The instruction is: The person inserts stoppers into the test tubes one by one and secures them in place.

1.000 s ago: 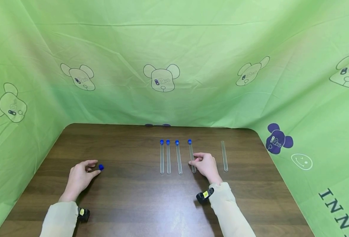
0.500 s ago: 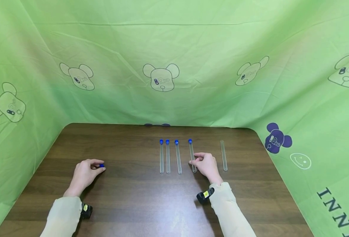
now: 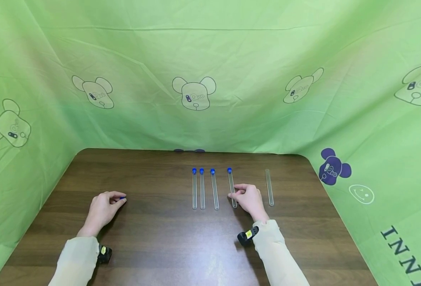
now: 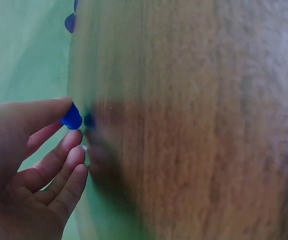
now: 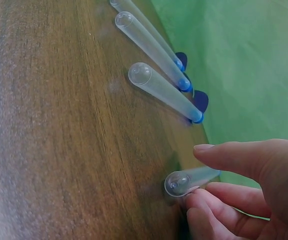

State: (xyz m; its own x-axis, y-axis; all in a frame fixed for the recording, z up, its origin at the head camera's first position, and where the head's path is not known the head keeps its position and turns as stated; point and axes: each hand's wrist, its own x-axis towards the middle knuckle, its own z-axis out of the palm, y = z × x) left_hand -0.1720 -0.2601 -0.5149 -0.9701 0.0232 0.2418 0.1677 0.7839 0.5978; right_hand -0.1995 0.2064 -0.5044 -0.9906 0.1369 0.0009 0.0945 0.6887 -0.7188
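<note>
Thumb and forefinger of my left hand (image 3: 103, 208) pinch a small blue cap (image 4: 72, 119) at the left of the table, close over the wood. Only a sliver of the cap shows in the head view. My right hand (image 3: 249, 200) is at a clear glass test tube (image 3: 230, 180) with a blue cap, which lies flat on the table. In the right wrist view its fingertips (image 5: 196, 197) are right at the tube's side, while the thumb stands a little away from it.
Three blue-capped test tubes (image 3: 214, 192) lie side by side left of the right hand. Farther right lies an uncapped test tube (image 3: 269, 188). The brown wooden table (image 3: 160, 238) is bordered behind and at the sides by a green printed cloth (image 3: 196, 47).
My left hand has moved slightly right and taken the blue cap between thumb and forefinger. The tube by my right hand has shifted slightly right; that hand has hardly moved.
</note>
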